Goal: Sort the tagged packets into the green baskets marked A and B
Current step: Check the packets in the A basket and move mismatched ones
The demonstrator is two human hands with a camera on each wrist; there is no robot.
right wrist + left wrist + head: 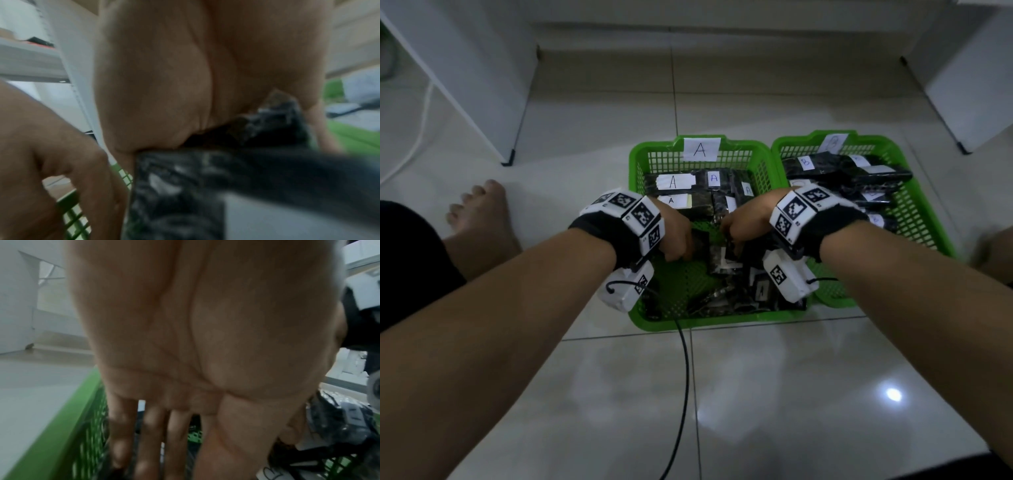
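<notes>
Both hands sit low inside basket A (635, 164), close together over its middle. Left hand (677, 233): head view shows only the back of it with fingers bent down out of sight; the left wrist view shows the palm (205, 321) with fingers (121, 431) stretched fairly straight down toward the basket floor, nothing clearly gripped. A black packet (339, 421) lies by the thumb side there, contact unclear, so released as far as I can tell.

Right hand (744, 224): head view hides the fingers; the right wrist view shows the palm (164, 81) wrapped over a black crinkly packet (257, 162), so it is grasping that packet. Same packet in head view is probably the dark one between the hands (722, 257), with a white tag, letter not readable. Its long axis runs roughly near-to-far in basket A, slightly tilted; which end points where is too blurred to tell.

Head view alone shows the layout: A-tagged packets (678, 181) along the far side of basket A, more in the near right corner (760, 291). Basket B (928, 219) touches its right side and holds B-tagged packets (825, 164) lying crosswise. Baskets stand on white floor tiles (791, 377). A bare foot (479, 212) is at left.
</notes>
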